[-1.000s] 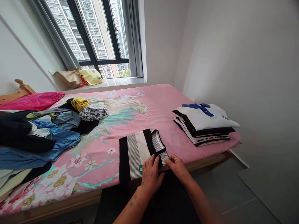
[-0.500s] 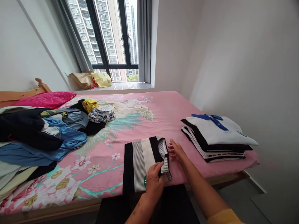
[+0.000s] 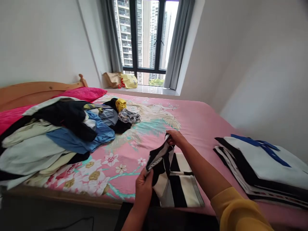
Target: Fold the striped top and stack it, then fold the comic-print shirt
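— Hands?
— Left hand, lower centre of the frame, clenched on the near corner of the black-and-white striped shirt. Right hand, just above centre, pinching the far corner of the same edge. Both grasping, neither released.

— Why held that way?
— Probably to lift one side of the shirt between two corners and bring it over as a fold. Held edge raised and sagging between the hands; rest of the shirt lying flat on the pink floral bedsheet, near the bed's front edge.

— Around it?
— Stack of folded shirts at the right of the frame, white one with blue collar on top, well apart from the hands. Heap of unfolded clothes at the left, blue, black and pale pieces tangled, near but not touching. Magenta pillow by the wooden headboard, upper left. Paper and yellow bags on the windowsill, top centre.

— Anything in the way?
— Nothing on the sheet between shirt and stack. Yellow sleeve, lower right, covering part of the bed edge.
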Action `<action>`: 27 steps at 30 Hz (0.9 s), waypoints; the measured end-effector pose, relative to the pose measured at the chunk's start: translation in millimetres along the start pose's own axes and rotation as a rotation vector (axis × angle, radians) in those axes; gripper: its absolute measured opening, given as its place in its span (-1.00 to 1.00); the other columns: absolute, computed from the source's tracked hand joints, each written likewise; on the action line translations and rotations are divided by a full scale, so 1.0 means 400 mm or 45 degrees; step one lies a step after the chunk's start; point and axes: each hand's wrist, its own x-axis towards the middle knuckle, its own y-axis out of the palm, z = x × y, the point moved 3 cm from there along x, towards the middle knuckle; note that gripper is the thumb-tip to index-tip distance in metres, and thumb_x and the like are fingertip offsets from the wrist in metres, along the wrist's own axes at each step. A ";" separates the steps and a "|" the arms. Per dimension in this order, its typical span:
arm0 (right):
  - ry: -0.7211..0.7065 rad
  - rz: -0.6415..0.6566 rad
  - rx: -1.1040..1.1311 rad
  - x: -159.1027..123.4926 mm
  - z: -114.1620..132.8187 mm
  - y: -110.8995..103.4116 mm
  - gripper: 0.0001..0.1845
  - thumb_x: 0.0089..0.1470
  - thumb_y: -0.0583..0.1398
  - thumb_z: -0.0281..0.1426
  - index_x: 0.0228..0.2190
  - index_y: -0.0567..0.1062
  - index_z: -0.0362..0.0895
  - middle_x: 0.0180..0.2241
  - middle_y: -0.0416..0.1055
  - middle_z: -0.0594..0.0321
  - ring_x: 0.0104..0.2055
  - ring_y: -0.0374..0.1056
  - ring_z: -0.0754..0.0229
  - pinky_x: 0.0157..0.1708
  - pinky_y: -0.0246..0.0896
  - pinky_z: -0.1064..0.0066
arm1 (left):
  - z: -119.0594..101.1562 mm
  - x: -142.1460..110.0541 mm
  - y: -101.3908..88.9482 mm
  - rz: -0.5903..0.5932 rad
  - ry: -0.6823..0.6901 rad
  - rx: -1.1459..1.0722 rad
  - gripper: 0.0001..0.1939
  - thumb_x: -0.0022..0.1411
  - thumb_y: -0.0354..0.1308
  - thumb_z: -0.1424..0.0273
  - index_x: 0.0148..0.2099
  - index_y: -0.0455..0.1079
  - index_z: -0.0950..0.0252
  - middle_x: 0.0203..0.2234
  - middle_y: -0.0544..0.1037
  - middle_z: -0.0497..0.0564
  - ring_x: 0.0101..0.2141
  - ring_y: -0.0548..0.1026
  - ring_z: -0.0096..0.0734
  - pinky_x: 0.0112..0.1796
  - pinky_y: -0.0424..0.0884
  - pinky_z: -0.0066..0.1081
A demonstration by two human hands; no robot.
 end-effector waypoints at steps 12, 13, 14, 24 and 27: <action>-0.312 0.440 -0.277 -0.123 -0.116 0.459 -0.88 -0.02 0.18 -0.33 -0.45 0.42 -0.13 -0.42 0.39 0.26 -0.35 0.32 0.23 -0.41 0.24 0.44 | 0.054 0.004 -0.620 -0.804 -0.249 -0.116 -0.63 0.13 0.08 0.38 0.02 0.26 0.25 -0.34 0.52 -0.01 -0.41 0.51 -0.44 -0.36 0.42 -0.42; -0.384 0.411 -0.361 -0.141 -0.150 0.441 -0.90 -0.03 0.19 -0.35 -0.47 0.44 -0.12 -0.44 0.39 0.27 -0.34 0.31 0.22 -0.36 0.24 0.42 | 0.049 -0.001 -0.642 -0.807 -0.208 -0.054 -0.58 0.12 0.09 0.35 0.05 0.24 0.26 -0.31 0.51 0.01 -0.40 0.50 -0.44 -0.36 0.41 -0.43; -0.493 0.368 -0.474 -0.160 -0.181 0.420 -0.91 -0.03 0.18 -0.36 -0.48 0.45 -0.11 -0.44 0.39 0.27 -0.33 0.31 0.20 -0.30 0.23 0.39 | 0.039 -0.005 -0.659 -0.817 -0.158 0.059 -0.55 0.11 0.10 0.31 0.07 0.24 0.28 -0.27 0.50 0.03 -0.37 0.49 -0.42 -0.34 0.40 -0.42; -1.241 0.393 -0.977 -0.373 -0.272 0.410 -0.83 0.12 0.06 -0.42 -0.32 0.45 -0.05 -0.20 0.43 0.17 0.01 0.25 0.08 0.11 0.03 0.14 | -0.121 0.126 -0.677 -0.343 -0.214 1.582 -0.64 0.17 -0.04 0.17 -0.35 0.47 0.30 -0.42 0.53 0.08 -0.32 0.43 -0.28 -0.27 0.28 -0.40; -1.232 0.465 -1.125 -0.414 -0.294 0.464 -0.76 0.07 0.08 -0.46 -0.21 0.44 -0.06 -0.04 0.38 0.15 0.15 0.13 0.02 0.22 -0.20 0.01 | -0.130 0.188 -0.672 -0.234 -0.312 1.583 -0.69 0.00 0.13 0.16 -0.54 0.41 0.32 -0.63 0.45 0.01 -0.46 0.41 -0.32 -0.42 0.22 -0.45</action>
